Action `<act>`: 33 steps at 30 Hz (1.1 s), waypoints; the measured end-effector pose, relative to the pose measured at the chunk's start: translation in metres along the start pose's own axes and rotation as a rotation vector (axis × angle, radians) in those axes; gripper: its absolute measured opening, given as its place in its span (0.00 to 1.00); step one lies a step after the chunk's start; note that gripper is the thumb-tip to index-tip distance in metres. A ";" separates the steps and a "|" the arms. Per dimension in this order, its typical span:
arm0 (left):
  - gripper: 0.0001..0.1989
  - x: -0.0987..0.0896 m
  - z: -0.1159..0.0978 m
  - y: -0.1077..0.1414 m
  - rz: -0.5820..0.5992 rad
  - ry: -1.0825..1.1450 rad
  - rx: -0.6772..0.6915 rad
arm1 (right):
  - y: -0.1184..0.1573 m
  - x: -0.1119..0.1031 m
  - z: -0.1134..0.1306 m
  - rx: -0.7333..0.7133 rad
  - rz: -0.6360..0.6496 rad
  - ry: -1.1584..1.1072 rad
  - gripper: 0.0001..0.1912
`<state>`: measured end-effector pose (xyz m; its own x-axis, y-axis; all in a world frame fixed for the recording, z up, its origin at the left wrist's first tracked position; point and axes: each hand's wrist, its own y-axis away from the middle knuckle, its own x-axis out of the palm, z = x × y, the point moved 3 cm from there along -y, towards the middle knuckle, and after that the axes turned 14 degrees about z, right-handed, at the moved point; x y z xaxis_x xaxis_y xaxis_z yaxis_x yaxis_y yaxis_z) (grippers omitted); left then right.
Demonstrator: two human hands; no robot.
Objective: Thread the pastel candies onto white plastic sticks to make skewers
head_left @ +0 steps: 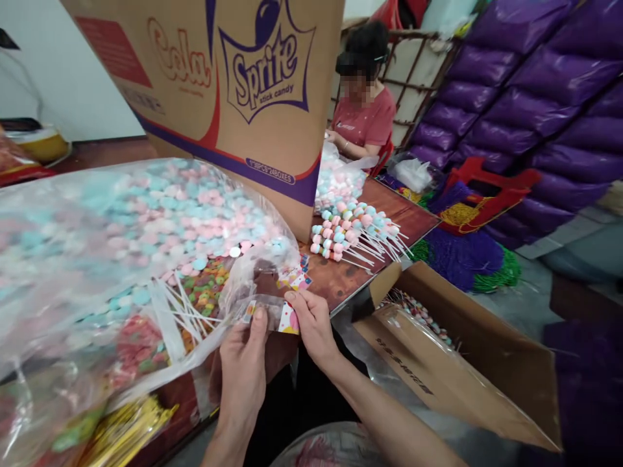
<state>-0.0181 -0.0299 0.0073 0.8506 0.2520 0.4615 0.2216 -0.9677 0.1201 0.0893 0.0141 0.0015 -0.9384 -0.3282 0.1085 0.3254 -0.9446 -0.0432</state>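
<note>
Above my lap, both hands hold a small clear plastic packet stretched between them. My left hand pinches its left end, thumb on top. At the other end, my right hand has its fingers closed on a white part printed with pink and coloured dots. Just beyond, several printed labels lie by the table edge. Left of my hands, a big open plastic bag holds pink, blue and white marshmallows. White sticks and sugared gummies lie near its front.
A tall Sprite carton stands on the table. Finished marshmallow sticks are piled right of it. Below right sits an open cardboard box. A person sits across. Gold twist ties lie front left.
</note>
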 end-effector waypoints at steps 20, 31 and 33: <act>0.13 0.011 -0.004 -0.008 -0.139 0.137 0.083 | 0.006 -0.010 0.012 -0.037 0.046 0.022 0.22; 0.16 0.008 -0.007 -0.014 -0.196 0.248 0.073 | 0.000 -0.021 0.019 -0.071 0.130 0.218 0.21; 0.15 0.007 -0.008 -0.016 -0.229 0.276 0.087 | -0.005 -0.035 0.026 -0.100 0.098 0.403 0.22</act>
<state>-0.0191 -0.0122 0.0157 0.6159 0.4411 0.6528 0.4412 -0.8796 0.1780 0.1230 0.0304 0.0239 -0.8808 -0.3691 -0.2966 0.4207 -0.8975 -0.1324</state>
